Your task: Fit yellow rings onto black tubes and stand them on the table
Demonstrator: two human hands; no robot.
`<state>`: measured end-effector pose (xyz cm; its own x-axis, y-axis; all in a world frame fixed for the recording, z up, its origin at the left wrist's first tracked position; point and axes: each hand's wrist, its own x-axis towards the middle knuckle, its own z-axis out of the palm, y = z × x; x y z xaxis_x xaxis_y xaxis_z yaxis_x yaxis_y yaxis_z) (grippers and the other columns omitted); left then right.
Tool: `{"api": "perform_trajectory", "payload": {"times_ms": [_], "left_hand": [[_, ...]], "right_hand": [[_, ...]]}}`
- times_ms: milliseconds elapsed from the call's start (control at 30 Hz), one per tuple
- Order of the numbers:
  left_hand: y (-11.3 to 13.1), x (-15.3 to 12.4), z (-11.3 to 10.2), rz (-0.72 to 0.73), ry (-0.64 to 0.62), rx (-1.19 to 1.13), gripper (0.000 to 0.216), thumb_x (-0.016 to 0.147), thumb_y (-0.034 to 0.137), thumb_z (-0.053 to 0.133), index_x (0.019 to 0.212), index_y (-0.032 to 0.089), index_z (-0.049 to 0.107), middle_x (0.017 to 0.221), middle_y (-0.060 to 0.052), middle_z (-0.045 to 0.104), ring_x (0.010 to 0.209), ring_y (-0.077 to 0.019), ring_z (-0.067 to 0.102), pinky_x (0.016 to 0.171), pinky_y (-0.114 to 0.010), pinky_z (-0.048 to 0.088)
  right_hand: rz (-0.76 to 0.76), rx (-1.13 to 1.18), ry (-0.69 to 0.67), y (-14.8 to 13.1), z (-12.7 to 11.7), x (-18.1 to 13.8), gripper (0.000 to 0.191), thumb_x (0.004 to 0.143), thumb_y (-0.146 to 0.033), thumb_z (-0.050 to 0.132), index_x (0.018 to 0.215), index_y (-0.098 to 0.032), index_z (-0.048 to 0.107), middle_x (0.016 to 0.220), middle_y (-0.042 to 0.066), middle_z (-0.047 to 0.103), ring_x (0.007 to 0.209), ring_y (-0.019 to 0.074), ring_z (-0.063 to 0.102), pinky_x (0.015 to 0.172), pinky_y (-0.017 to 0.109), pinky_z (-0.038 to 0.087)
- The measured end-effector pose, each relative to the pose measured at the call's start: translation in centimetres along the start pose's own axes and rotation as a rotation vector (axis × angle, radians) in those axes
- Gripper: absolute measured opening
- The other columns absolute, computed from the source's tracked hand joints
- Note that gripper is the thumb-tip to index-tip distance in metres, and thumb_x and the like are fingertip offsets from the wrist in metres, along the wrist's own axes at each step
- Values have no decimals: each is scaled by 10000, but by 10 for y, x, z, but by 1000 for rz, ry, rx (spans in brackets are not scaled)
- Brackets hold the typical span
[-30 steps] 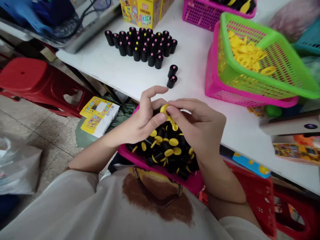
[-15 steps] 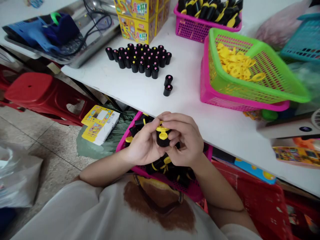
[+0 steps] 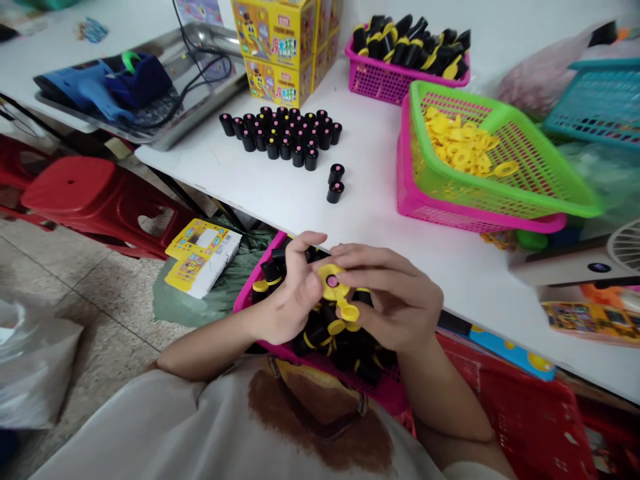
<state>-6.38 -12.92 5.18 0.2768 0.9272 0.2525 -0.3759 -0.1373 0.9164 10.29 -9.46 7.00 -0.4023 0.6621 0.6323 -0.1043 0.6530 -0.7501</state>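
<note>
Between my two hands is a small black cup with a yellow flip-top lid [image 3: 342, 293], tilted so its ring faces me. A pink spot shows through the ring, and the small flap hangs open toward my body. My left hand [image 3: 285, 297] grips the cup's left side, thumb against the ring and index finger raised. On the other side, my right hand [image 3: 400, 297] has its fingers closed round the lid. Under my hands a pink basket [image 3: 245, 293] holds many black cups with yellow lids. Lidless black cups [image 3: 285, 148] stand grouped on the white table [image 3: 240, 180], with two [image 3: 335, 192] set apart.
A green basket [image 3: 540, 193] of yellow lids [image 3: 457, 143] rests in a pink one at right. Behind it stands another pink basket [image 3: 375, 79] of lidded cups. Yellow boxes [image 3: 280, 80], a metal tray [image 3: 175, 137] with a blue heat gun [image 3: 95, 87], and a red stool [image 3: 75, 187] are left.
The cup has tipped so its ring now faces me. My left index finger has lifted, and my right hand has shifted right and downward. The view has tilted slightly.
</note>
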Motion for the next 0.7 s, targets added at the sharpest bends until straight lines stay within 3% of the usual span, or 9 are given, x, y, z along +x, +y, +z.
{"api": "perform_trajectory", "payload": {"times_ms": [67, 133, 200, 333, 467, 600, 700], "left_hand": [[3, 0, -9, 273, -93, 319, 375, 1057, 544, 390, 1371, 410, 235, 1098, -19, 668, 970, -226, 672, 844, -431, 497], [8, 3, -20, 500, -142, 640, 328, 1069, 481, 379, 1368, 411, 263, 1171, -25, 676, 1110, -255, 660, 970, -486, 420], [12, 6, -30, 571, -161, 892, 306, 1063, 453, 409, 1351, 369, 350, 1226, -45, 674, 1182, -274, 637, 1006, -493, 352], [14, 3, -44, 525, -226, 1122, 351, 1064, 420, 446, 1387, 297, 384, 1282, -98, 665, 1214, -288, 620, 978, -474, 333], [22, -11, -61, 450, -249, 1028, 579, 1019, 421, 580, 1493, 351, 256, 1269, -81, 673, 1191, -273, 639, 978, -450, 427], [35, -36, -86, 118, -358, 1032, 467, 952, 520, 661, 1349, 301, 550, 1173, -82, 727, 1117, -266, 662, 1015, -432, 462], [26, -60, -100, -26, -514, 1078, 269, 974, 396, 668, 1226, 301, 678, 1126, -54, 759, 1123, -238, 641, 1060, -393, 420]], "right_hand": [[104, 200, 56, 4, 0, 0, 407, 794, -336, 875, 1175, -415, 757, 1173, 12, 745, 1165, 249, 704, 1017, 459, 621], [313, 416, 50, 8, 4, 0, 542, 715, -416, 929, 1221, -390, 737, 1201, 22, 738, 1152, 244, 709, 963, 429, 640], [529, 586, -9, 11, 10, -2, 576, 715, -455, 919, 1242, -327, 725, 1167, 39, 748, 1079, 225, 730, 910, 391, 650], [725, 694, -40, 18, 25, -4, 450, 730, -401, 898, 1119, -246, 734, 1027, 31, 761, 909, 175, 735, 839, 337, 646], [789, 650, -108, 22, 31, -1, 524, 705, -397, 910, 1146, -245, 672, 1094, 50, 748, 961, 186, 735, 850, 342, 647], [652, 420, -147, 12, 9, 5, 582, 796, -366, 848, 1323, -304, 610, 1354, 85, 661, 1218, 226, 674, 935, 373, 640], [574, 240, -43, -4, -20, 12, 412, 879, -333, 775, 1275, -331, 663, 1410, 53, 636, 1265, 230, 648, 949, 372, 630]]}}
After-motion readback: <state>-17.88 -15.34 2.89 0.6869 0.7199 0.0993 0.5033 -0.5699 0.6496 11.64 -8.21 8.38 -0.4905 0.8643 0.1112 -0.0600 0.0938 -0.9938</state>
